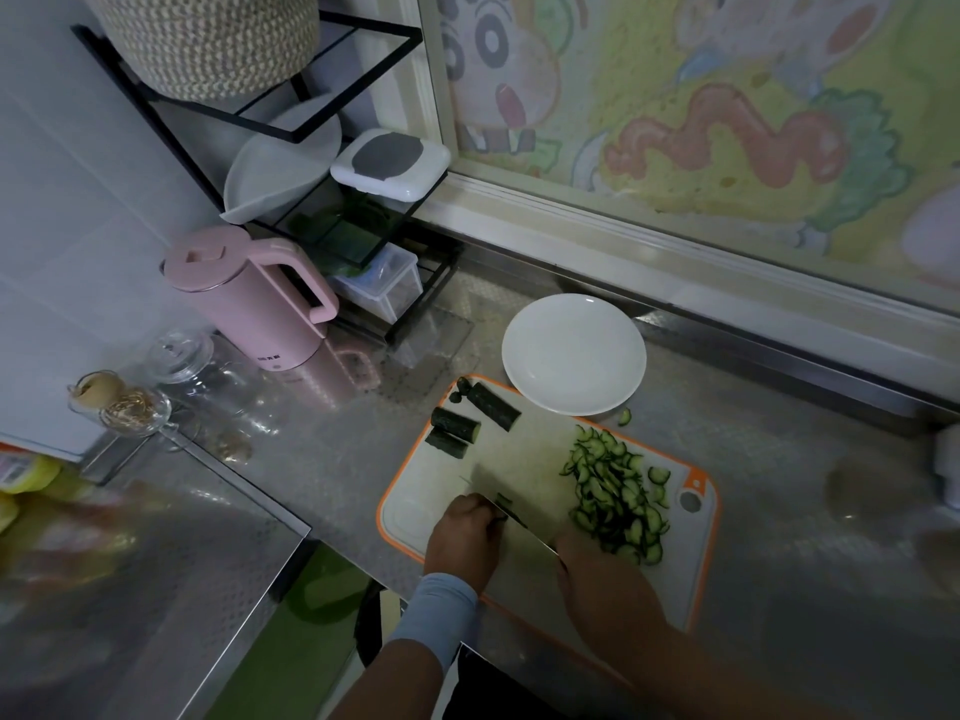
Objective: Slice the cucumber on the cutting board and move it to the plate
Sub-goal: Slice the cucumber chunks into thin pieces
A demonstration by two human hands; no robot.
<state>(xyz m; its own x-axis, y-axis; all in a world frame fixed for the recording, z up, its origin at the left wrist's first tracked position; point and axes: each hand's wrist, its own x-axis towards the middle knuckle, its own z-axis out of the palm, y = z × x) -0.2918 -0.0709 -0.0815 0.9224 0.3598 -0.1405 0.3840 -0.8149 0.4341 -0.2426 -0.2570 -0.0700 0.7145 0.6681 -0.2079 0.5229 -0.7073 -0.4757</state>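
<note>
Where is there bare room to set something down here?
The plate is bare. Open counter lies right of the cutting board and between it and the pink kettle. On the board, only the strip between cucumber chunks and slices is free; left hand, right hand and knife crowd its near end.

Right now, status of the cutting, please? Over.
Left grip holds cucumber piece; right grip holds knife. Slices piled on board, plate empty. Three chunks uncut.
</note>
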